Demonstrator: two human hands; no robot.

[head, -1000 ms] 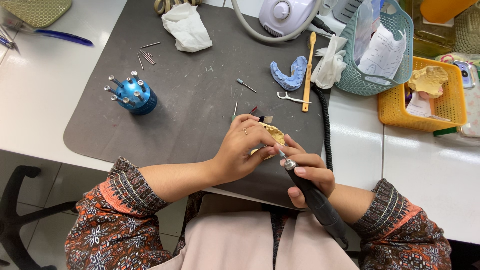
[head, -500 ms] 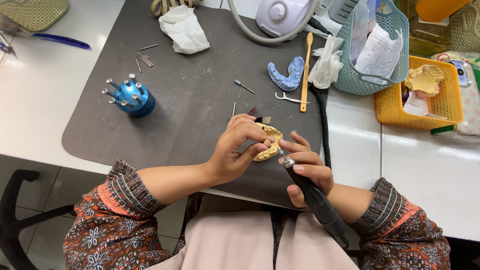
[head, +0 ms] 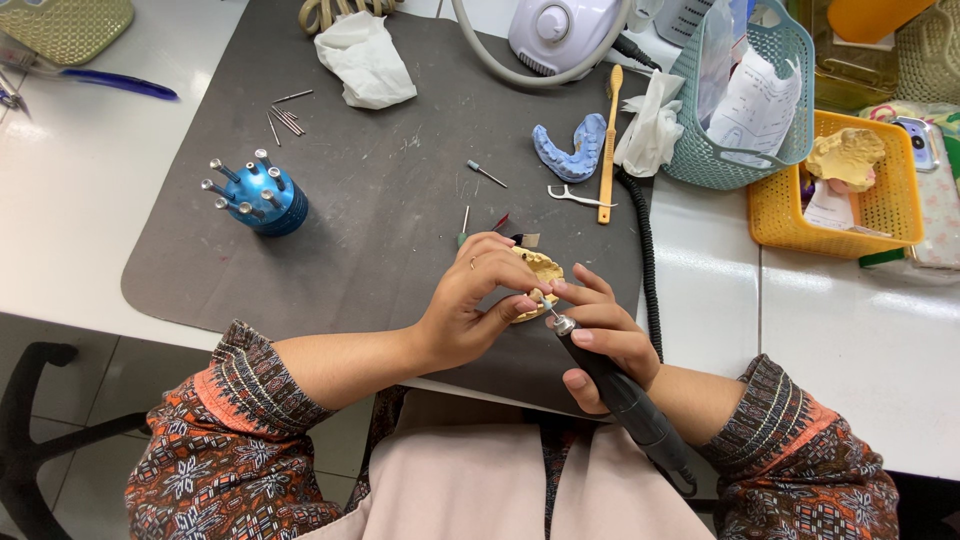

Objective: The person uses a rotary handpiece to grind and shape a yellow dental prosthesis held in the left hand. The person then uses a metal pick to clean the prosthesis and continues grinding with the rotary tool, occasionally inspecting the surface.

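A white surface seen from above, with a dark grey mat covering its middle. Toward the mat's left edge stands a round blue holder bristling with thin metal bits. Near the mat's far edge lies a crumpled white tissue.

At the mat's near edge, the left hand has its grip closed around a pale yellow plaster cast of teeth, thumb and fingers pinching its sides. The cast is horseshoe-shaped, chalky and rough, and largely hidden by the fingers. Just beside it, the right hand has its grip wrapped around a dark, pen-like rotary tool, whose thin metal tip touches the cast's right edge.

Farther back on the mat lie a blue tooth mould and a yellow toothbrush. At the surface's right side sit a teal basket of papers and a yellow basket holding another pale cast.
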